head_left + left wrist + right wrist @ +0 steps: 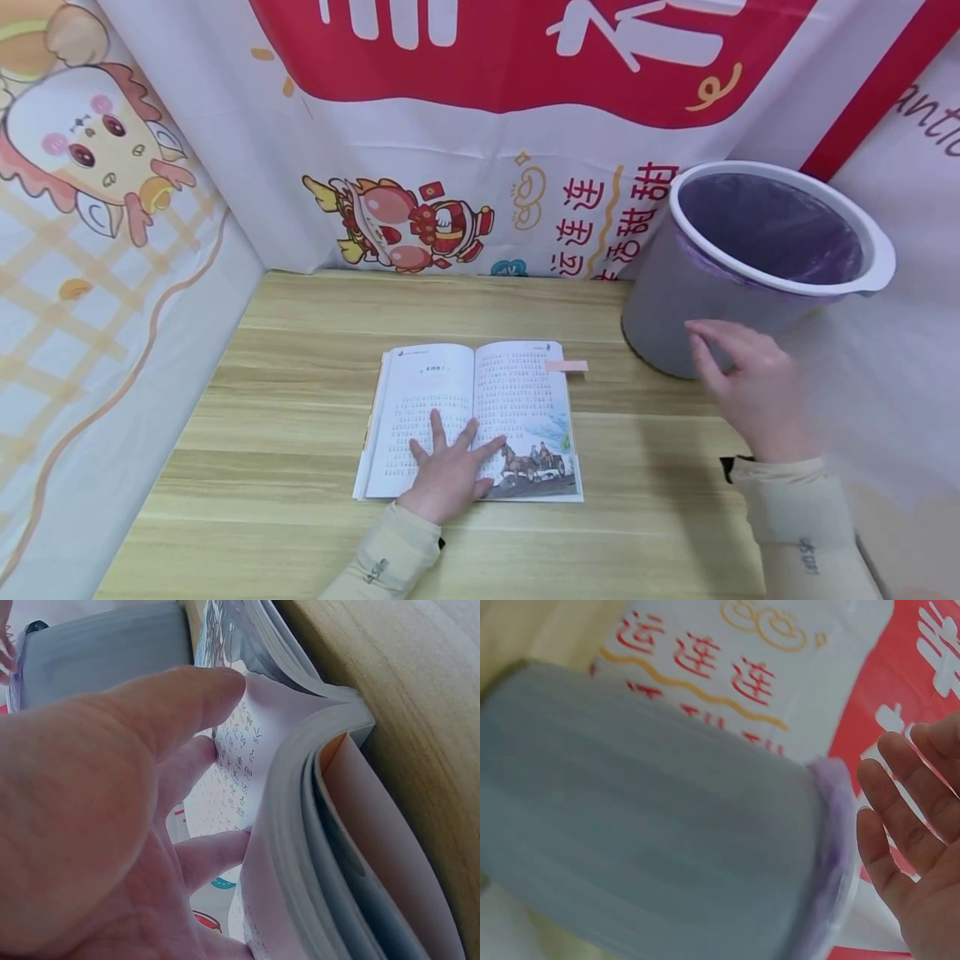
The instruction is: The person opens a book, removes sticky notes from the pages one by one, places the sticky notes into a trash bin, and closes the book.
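Note:
An open book (517, 383) lies on the table, with printed text on both pages and a horse-cart picture at the lower right. My left hand (444, 482) rests across the inner part of the pages with its fingers spread. In the left wrist view, fingertips (229, 686) touch the paper near the fold. A pink paper strip (567, 366) sticks out past the right page's edge. My right hand (753, 392) hovers in front of the grey trash bin (667, 292), fingers loosely bent. No object shows in it in the right wrist view (922, 825).
The bin has a white rim (879, 250) and a purple liner (780, 221), and stands at the table's back right. Printed cloth (465, 133) hangs behind the wood-grain table (262, 417). More patterned cloth (82, 283) covers the left side.

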`<state>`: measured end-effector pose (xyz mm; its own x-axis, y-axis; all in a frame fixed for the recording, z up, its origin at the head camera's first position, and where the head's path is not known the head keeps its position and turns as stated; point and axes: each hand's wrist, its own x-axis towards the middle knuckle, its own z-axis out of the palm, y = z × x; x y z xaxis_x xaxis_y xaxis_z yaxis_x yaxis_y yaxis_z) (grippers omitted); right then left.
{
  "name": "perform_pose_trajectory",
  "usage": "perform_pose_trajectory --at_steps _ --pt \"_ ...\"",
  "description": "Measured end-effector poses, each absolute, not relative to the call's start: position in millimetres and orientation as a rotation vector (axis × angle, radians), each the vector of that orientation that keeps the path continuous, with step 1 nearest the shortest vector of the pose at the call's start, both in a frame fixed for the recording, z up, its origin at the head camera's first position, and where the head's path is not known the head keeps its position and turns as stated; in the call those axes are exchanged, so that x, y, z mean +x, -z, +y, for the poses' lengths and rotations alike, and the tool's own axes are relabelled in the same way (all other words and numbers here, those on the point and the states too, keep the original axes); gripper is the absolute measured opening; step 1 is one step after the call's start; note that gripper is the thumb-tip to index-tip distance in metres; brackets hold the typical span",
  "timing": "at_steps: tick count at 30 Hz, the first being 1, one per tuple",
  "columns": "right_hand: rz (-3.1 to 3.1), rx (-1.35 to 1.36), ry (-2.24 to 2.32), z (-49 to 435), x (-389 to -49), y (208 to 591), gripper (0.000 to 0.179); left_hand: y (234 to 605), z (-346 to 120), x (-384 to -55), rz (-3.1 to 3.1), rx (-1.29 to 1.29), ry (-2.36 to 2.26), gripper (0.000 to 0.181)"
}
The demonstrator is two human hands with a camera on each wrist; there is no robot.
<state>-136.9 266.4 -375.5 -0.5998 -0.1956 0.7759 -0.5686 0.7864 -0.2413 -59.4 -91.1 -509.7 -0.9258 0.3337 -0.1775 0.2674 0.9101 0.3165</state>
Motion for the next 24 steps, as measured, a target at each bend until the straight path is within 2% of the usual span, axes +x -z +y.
perform_pose_trajectory --at_steps 13,24 --pt "-2.430 0.583 -0.695 247 -118 440 0.026 508 -91 -60 2.845 0.455 -0.410 0.061" --pt "-2.573 0.521 -0.743 249 -114 485 0.020 508 -91 -59 2.839 0.455 -0.409 0.061"
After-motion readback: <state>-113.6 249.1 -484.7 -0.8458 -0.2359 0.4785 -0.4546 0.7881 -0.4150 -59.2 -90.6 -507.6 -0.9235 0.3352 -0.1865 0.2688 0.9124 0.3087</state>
